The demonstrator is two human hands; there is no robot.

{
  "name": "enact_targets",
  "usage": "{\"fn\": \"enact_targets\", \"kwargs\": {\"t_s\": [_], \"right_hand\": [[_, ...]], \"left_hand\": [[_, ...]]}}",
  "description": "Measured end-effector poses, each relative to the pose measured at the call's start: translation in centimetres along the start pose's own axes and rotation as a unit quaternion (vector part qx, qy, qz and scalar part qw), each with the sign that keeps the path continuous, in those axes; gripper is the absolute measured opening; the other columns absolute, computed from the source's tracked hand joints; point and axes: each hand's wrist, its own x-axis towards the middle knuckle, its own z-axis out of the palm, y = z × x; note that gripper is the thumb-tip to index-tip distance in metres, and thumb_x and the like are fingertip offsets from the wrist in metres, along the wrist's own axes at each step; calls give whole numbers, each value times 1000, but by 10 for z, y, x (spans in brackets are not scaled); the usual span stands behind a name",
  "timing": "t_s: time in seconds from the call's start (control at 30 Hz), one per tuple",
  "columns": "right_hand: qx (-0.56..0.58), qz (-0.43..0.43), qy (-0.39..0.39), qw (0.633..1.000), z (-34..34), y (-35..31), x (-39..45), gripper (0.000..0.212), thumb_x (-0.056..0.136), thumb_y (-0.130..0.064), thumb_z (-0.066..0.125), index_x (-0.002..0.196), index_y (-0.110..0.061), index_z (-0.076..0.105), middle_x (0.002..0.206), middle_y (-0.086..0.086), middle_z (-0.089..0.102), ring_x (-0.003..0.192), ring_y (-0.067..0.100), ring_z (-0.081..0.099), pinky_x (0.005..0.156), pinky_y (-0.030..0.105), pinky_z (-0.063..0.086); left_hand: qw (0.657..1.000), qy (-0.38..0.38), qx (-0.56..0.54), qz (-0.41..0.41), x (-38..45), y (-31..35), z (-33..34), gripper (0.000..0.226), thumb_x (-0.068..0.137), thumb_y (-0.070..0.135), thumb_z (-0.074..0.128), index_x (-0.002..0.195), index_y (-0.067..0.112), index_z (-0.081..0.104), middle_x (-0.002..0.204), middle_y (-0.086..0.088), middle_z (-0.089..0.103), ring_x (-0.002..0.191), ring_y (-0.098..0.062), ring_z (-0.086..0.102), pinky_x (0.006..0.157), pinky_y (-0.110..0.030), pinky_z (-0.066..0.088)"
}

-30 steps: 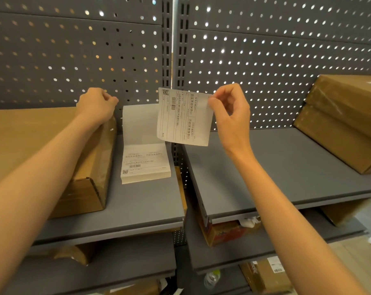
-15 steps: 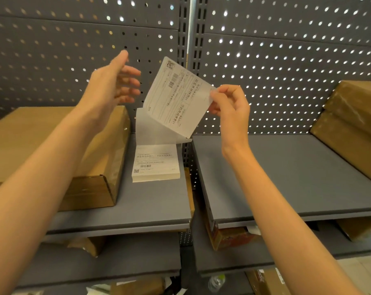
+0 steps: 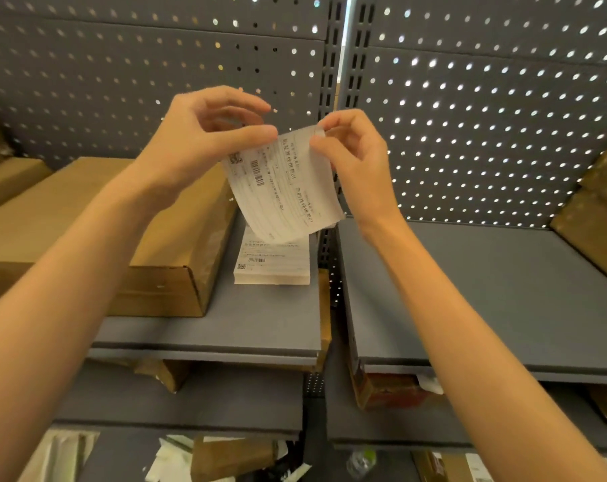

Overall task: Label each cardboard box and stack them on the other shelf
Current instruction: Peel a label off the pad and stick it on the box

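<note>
- Both hands up in front of the grey perforated back panel (image 3: 486, 133), sharing one white printed shipping label sheet (image 3: 284, 189).
- Left hand (image 3: 204, 133): thumb and fingers curled, pinching the sheet's top left corner.
- Right hand (image 3: 354, 151): thumb and forefinger pinch the top right corner, other fingers loosely curled.
- Sheet hangs tilted, print facing the camera, barcode and QR code on its left side.
- White stack of printed labels (image 3: 272, 264) lies on the left grey shelf (image 3: 225, 328), directly below the held sheet.
- Flat brown cardboard box (image 3: 86, 220) on the same shelf, just left of the stack; no label visible on its top.
- Right grey shelf (image 3: 486, 290): brown wrapped cardboard boxes (image 3: 594, 210) at its far right edge, cropped.
- Lower shelves: more boxes and paper scraps, partly hidden.
</note>
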Motion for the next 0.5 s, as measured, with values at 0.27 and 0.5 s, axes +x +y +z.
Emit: {"fn": "enact_targets", "kwargs": {"t_s": [0.27, 0.5], "right_hand": [[-31, -37, -76, 996, 13, 1, 1, 14, 84, -7, 59, 85, -20, 55, 83, -5, 54, 75, 0, 49, 70, 14, 42], [-51, -36, -75, 995, 23, -1, 1, 13, 86, -5, 59, 88, -18, 57, 80, -9, 55, 73, -1, 49, 70, 14, 42]], "left_hand": [[998, -27, 54, -5, -9, 3, -2, 8, 82, 20, 68, 77, 27, 67, 74, 19, 69, 73, -1, 64, 69, -13, 49], [998, -55, 39, -15, -12, -4, -9, 6, 85, 19, 64, 80, 22, 66, 66, 20, 66, 60, 2, 56, 62, -14, 44]]}}
